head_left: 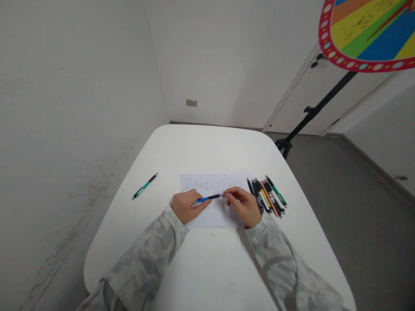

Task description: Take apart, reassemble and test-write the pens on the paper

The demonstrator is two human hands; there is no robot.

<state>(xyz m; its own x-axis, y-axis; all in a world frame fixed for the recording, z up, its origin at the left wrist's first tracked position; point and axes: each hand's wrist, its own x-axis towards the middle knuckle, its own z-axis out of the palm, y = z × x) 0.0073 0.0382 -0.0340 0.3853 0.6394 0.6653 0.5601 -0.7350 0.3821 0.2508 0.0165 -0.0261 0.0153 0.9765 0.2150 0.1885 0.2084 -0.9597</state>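
Note:
A blue pen with a black grip [208, 198] is held level above a sheet of paper by my left hand [189, 206], its fingers closed round the blue end. The pen's tip points right. At that tip, the thumb and fingers of my right hand [242, 204] are pinched together; whatever they hold is too small to make out. Rows of handwriting cover the upper part of the white paper [214, 221], and both hands partly cover its sides.
Several pens [267, 196] lie side by side just right of my right hand. A green and black pen [145, 186] lies alone at the left of the white table [210, 149]. Beyond the table's right edge stands a colourful wheel [369, 32] on a black stand.

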